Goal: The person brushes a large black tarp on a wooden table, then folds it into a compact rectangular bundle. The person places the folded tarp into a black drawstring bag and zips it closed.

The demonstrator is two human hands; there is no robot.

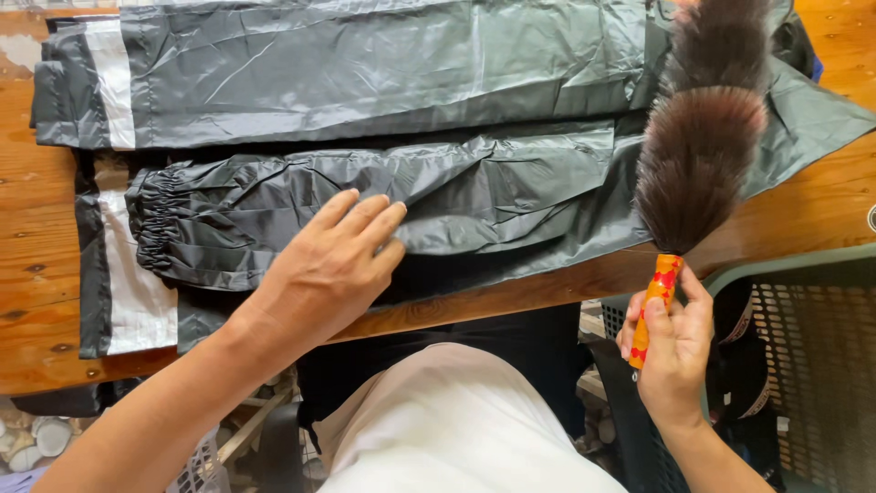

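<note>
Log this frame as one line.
left hand: flat on black raincoat | right hand: gripping feather duster | surface: wooden table

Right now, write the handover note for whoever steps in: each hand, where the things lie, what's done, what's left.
Left hand: flat, palm down on the dark raincoat, pressing its elastic-cuffed sleeve; grips nothing.
Right hand: closed around the orange-and-red handle of the feather duster, brown plumes pointing up over the coat's right part.
Coat lies spread across the wooden table, pale stripes at the left end. A green plastic basket sits at lower right.
Done: coat laid out, held flat.
Left: how much has been dusted cannot be told; treat the whole coat as pending.
</note>
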